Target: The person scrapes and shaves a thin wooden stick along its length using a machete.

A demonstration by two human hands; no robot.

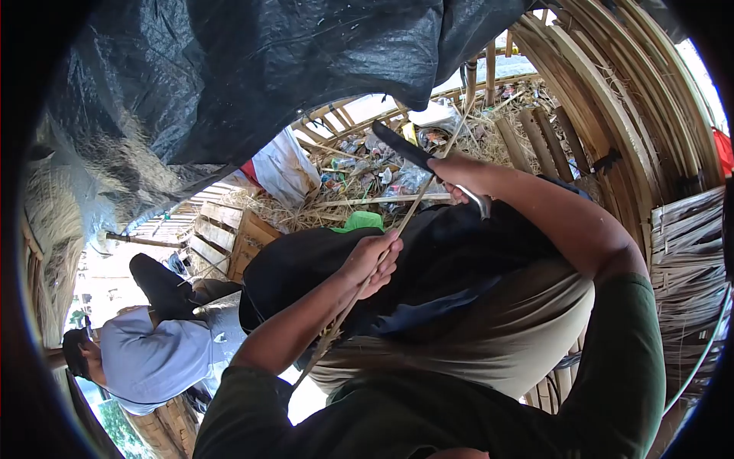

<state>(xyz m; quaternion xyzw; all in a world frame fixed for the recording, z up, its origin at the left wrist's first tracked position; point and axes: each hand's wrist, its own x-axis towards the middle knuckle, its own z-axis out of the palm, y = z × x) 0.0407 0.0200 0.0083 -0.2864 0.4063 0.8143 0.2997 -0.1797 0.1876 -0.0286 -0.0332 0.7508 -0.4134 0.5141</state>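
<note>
My left hand (372, 264) is closed around a long thin stick (414, 206), which runs diagonally from beside my left forearm up past my right hand. In my right hand (457, 176) is a knife with a dark blade (401, 145) and a curved, shiny metal handle end (480, 202). The blade points up and left, and its base lies near the stick. Whether it touches the stick I cannot tell. Dark cloth (451, 252) covers my lap beneath both hands.
A person in a light shirt (157, 356) sits at the lower left. Dark plastic sheeting (267, 61) hangs overhead. Litter and straw (367, 172) cover the ground ahead. Bamboo strips (604, 99) are at the upper right, with a woven panel (688, 252) below.
</note>
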